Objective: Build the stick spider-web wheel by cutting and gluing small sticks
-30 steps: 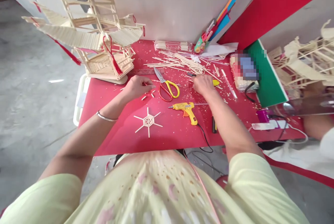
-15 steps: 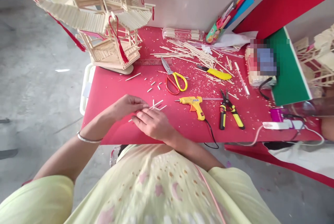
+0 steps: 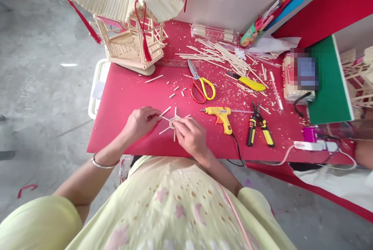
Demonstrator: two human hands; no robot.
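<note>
In the head view my two hands are apart, low over the near side of the red bench (image 3: 116,94); my left hand (image 3: 141,122) pinches a short stick (image 3: 165,111), slanted up to the right, near the tip of one arm of a six-armed stick frame (image 3: 170,124); the frame lies between my hands, and my right hand (image 3: 192,135) has its fingers at the hub's right side, though I cannot tell whether they grip it; the yellow glue gun (image 3: 223,118) lies to the right, scissors (image 3: 201,83) beyond

a red-topped table (image 3: 116,98) (pale wall (image 3: 221,1) behind) stands on mottled grey floor (image 3: 35,86).
</note>
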